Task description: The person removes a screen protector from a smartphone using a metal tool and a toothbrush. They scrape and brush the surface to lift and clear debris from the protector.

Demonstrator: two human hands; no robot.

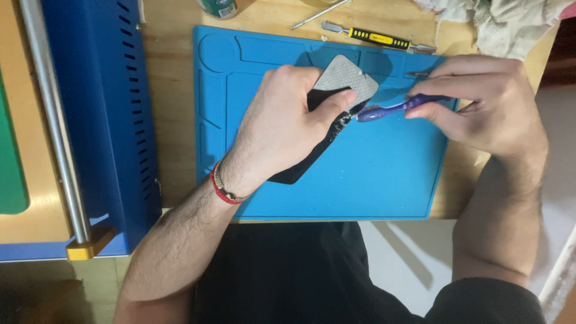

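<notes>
- Head view: much of the black phone [300,168] is hidden under the left hand [282,129]; only its lower corner and a strip near the thumb show, so its face cannot be made out.
- A grey textured panel [347,81] lifts off the phone's far end, its near edge covered by the thumb.
- The left hand presses flat on the phone, fingers curled over the top, thumb along the edge.
- The right hand [489,105] pinches a purple toothbrush [396,109]; the handle's end is lost inside the fist, and the head meets the phone edge beside the left thumb.
- Whitish specks sit where the brush touches; what they are cannot be told.
- The phone lies on a blue work mat [372,174] on a wooden counter [171,90].
- A yellow-and-black tool [378,39], a thin metal rod [318,15] and a crumpled cloth [498,24] lie at the far edge, partly cut off.
- A blue slotted machine [102,108] with a metal bar [54,120] stands at the left.
</notes>
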